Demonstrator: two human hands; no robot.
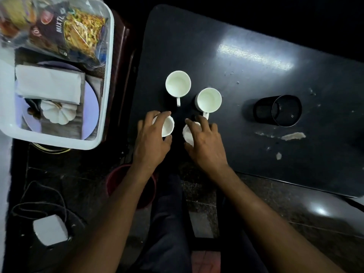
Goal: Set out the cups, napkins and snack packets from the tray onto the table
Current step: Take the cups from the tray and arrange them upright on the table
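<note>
Head view: my left hand (152,134) curls its fingers round a small white cup (168,126) on the table (256,85); my right hand (204,142) clasps another (188,134). Two mugs (178,83) stand at 12 o'clock; napkins (48,84) and packets (69,30) lie in the tray (107,95) at 10 o'clock.

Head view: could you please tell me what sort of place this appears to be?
Probably an office or workroom tea corner: a dark desk-like table with a mesh pen holder, white cups, and a snack tray.

Black mesh holder (277,110) (upright), red bucket (116,178)
</note>
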